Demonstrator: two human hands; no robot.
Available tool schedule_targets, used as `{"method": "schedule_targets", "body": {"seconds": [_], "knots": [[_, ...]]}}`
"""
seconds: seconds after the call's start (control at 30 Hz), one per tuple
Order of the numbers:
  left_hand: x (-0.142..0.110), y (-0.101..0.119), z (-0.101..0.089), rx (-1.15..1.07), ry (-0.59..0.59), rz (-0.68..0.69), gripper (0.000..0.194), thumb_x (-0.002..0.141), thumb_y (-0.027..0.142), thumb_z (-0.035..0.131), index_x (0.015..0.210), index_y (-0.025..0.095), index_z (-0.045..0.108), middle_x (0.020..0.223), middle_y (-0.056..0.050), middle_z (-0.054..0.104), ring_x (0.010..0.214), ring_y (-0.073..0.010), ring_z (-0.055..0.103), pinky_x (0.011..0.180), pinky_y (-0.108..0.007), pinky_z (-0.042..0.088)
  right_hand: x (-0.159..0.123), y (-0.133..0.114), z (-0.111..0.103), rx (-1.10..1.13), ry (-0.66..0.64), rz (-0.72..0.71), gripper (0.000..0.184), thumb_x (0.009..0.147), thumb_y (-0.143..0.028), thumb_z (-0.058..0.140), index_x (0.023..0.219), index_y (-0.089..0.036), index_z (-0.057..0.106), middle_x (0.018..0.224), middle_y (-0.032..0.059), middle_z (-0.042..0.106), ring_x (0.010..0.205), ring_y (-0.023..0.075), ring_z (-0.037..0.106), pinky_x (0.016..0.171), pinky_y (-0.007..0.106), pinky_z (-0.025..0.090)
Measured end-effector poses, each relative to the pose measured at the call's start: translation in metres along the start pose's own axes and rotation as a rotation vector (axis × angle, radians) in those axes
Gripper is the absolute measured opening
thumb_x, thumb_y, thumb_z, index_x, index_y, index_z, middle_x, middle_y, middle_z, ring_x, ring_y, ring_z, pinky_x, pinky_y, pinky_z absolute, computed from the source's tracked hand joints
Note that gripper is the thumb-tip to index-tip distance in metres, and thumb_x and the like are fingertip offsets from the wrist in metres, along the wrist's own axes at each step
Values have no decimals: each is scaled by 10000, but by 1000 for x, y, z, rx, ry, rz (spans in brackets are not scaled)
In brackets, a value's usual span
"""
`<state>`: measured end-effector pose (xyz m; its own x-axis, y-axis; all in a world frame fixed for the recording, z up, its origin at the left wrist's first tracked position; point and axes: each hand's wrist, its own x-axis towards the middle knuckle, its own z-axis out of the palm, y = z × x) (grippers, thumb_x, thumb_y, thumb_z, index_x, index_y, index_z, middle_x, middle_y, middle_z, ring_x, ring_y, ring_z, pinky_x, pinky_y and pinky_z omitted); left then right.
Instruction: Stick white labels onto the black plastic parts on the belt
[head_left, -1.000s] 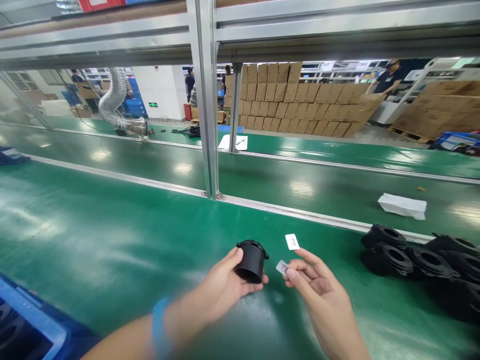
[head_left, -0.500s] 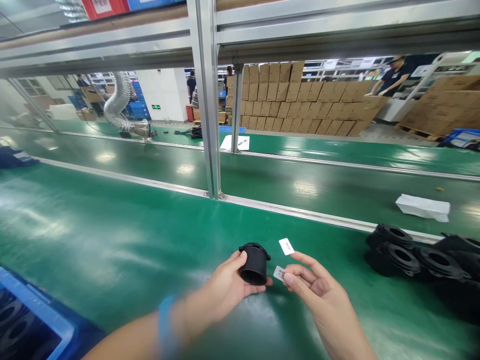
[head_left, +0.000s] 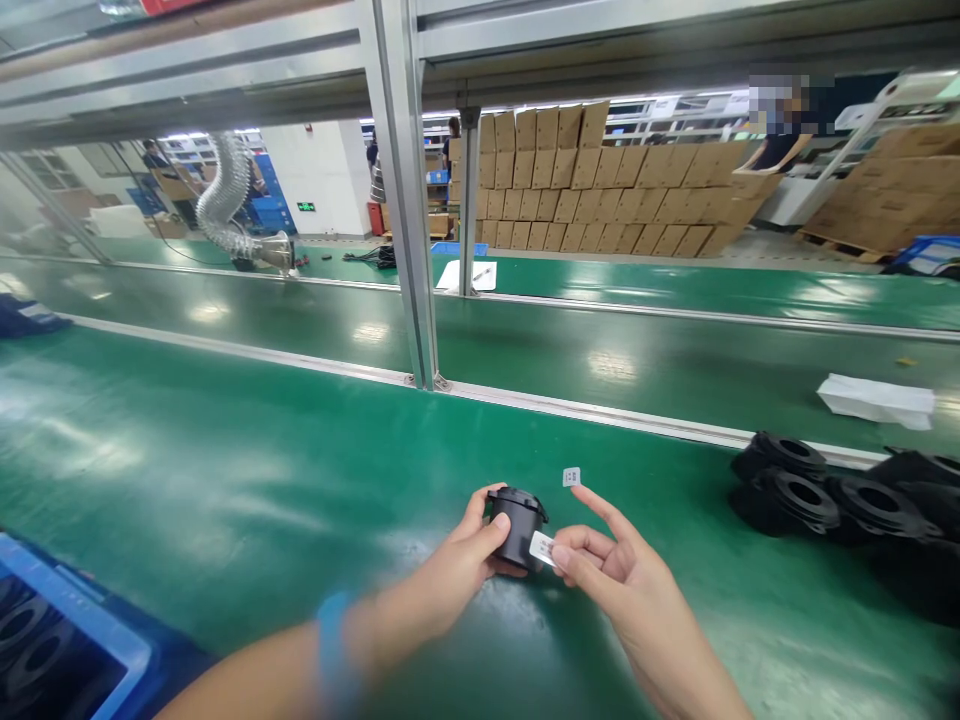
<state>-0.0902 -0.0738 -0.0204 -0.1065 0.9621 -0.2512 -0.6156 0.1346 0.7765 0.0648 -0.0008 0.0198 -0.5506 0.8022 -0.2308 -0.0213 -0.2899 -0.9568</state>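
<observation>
My left hand [head_left: 471, 550] is wrapped round a black plastic cylindrical part [head_left: 516, 528] with a flanged rim at its top. Between the thumb and a finger of my right hand [head_left: 615, 570] is a small white printed label [head_left: 541, 548], its free end at the right side of the black part. Whether the label touches the surface I cannot tell. A second white label [head_left: 571, 477] clings to the tip of my raised right index finger. Its print is too small to read.
Several black flanged parts [head_left: 795, 500] are grouped at the right. A blue crate [head_left: 112, 640] with black parts inside stands lower left. A metal post [head_left: 409, 220] rises from a rail ahead, and white paper [head_left: 874, 400] lies beyond the rail at the right.
My right hand has brought the pinched label left, up to the black part. My left hand has tilted the part more upright. The label on my index fingertip has turned.
</observation>
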Motion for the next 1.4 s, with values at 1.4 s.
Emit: {"method": "schedule_targets", "body": {"seconds": [1.4], "knots": [[-4,-13,-5,135,-97,31,685,927,515,554,1447,232,211,1461,-147,421,1276,-278,469,1091,-414,309,-2,7,8,-28,61,38,1036,659,-389,801,1467,-67,238,712,-14,638,627,164,553,644,276,431]]}}
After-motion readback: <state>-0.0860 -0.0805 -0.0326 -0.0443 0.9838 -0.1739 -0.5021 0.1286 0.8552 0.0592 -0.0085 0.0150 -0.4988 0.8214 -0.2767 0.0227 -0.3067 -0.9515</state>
